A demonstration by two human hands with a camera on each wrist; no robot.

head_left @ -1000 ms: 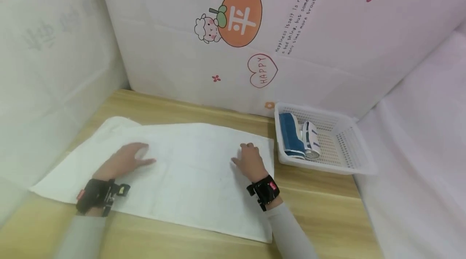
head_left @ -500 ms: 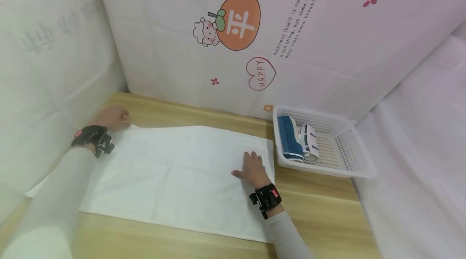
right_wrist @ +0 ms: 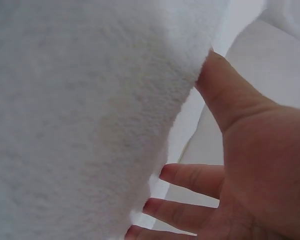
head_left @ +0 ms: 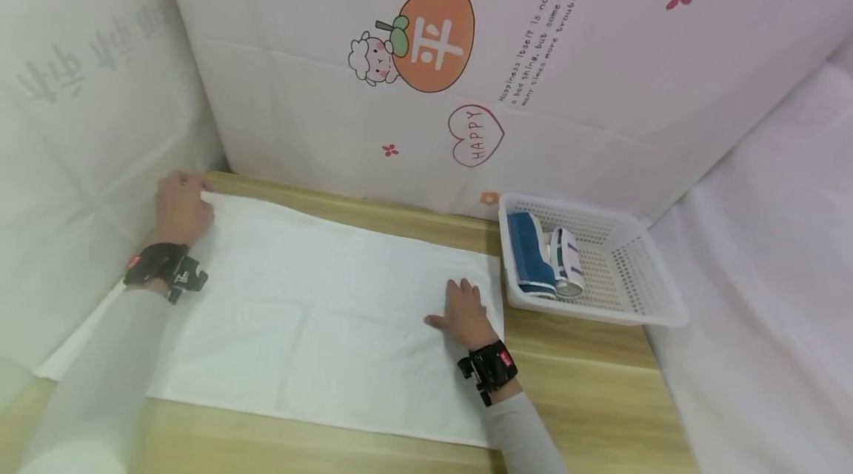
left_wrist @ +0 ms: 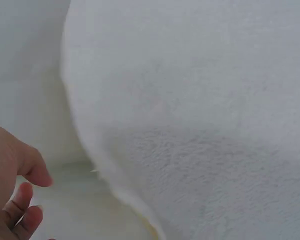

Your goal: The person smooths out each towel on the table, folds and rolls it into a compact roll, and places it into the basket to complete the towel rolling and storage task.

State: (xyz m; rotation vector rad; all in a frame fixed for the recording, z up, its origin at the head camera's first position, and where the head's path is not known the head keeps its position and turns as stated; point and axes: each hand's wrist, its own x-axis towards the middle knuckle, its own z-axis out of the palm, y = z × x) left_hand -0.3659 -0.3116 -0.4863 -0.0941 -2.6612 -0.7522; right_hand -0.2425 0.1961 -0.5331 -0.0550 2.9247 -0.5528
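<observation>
A white towel (head_left: 346,311) lies spread across the wooden table, its pile showing close up in both wrist views. My left hand (head_left: 183,207) is at the towel's far left corner, beside the left wall. In the left wrist view, its thumb and loosely bent fingers (left_wrist: 32,170) show beside the towel edge with a gap between, holding nothing. On the towel's right part rests my right hand (head_left: 466,313), fingers spread. The right wrist view shows its thumb and straight fingertips (right_wrist: 177,215) pressing on the towel's surface. Each wrist wears a black strap with a small camera.
A white plastic basket (head_left: 629,315) stands at the back right, just beyond the towel's right edge. It holds a rolled blue towel (head_left: 531,252) and a rolled white striped one (head_left: 566,261). Printed white sheeting (head_left: 320,111) walls the table (head_left: 586,385) at back and sides.
My left hand has moved from the towel's left part to its far left corner. That corner, folded and bunched before, now lies stretched out toward the back. The right hand stays nearly in place.
</observation>
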